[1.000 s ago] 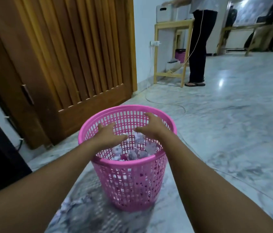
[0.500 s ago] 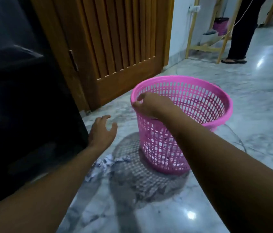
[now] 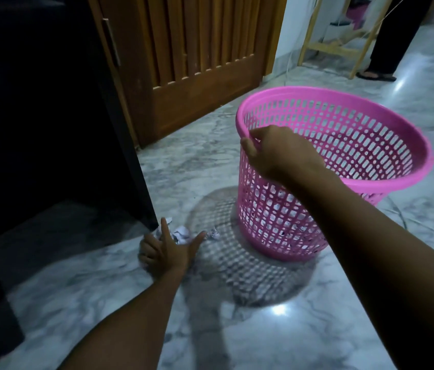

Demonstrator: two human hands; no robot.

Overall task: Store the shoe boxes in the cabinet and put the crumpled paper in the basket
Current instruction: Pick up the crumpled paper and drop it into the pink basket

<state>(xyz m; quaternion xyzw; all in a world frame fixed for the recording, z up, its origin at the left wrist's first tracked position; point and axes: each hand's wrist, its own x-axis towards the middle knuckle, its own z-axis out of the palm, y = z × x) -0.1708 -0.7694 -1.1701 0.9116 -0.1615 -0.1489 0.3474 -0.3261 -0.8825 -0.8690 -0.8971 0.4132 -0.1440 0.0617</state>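
Lying on the floor just beyond the left hand (image 3: 166, 252), the crumpled paper (image 3: 181, 234) sits in small white wads strung left to right, so that hand is far the nearer. Its fingers are spread and low over the wads, touching them but not closed on any. The right hand (image 3: 277, 153) is clamped on the near rim of the pink basket (image 3: 370, 180), which stands to the right of the left hand and holds more paper. A dark cabinet (image 3: 50, 129) stands to the left of both hands
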